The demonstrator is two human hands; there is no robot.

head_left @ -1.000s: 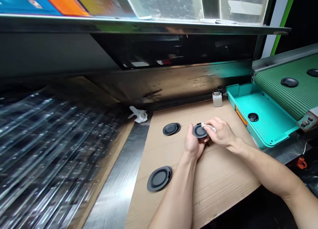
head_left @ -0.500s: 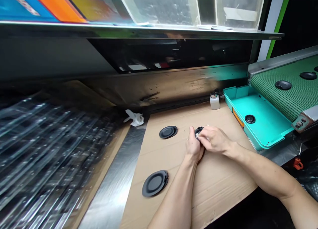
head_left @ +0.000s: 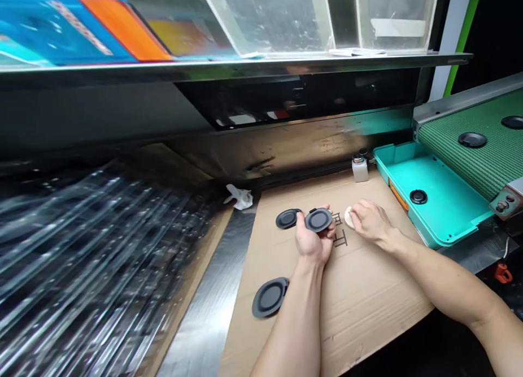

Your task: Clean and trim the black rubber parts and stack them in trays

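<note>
My left hand (head_left: 312, 243) is closed around a round black plastic lid (head_left: 319, 219), its flat face tilted up toward me. To its right, my right hand (head_left: 370, 220) pinches a small white pad (head_left: 348, 217), held apart from the lid. Just left of my left hand a second black disc (head_left: 287, 218) lies on the cardboard sheet (head_left: 368, 290). A larger black disc (head_left: 269, 297) lies nearer me, partly covered by my left forearm. Printed dark characters show on the cardboard between my hands.
A small bottle (head_left: 360, 169) stands at the cardboard's back edge. The turquoise tray (head_left: 445, 202) at right holds one black round part (head_left: 418, 196). Beyond it, a green conveyor belt (head_left: 453, 134) carries black discs. Clear plastic trays (head_left: 81, 257) are stacked at left; crumpled white tissue (head_left: 241, 197) lies behind.
My hands were together over the lid; now my right hand has drawn away to the right with the white pad. The lid in my left hand has turned face up. The view has shifted slightly.
</note>
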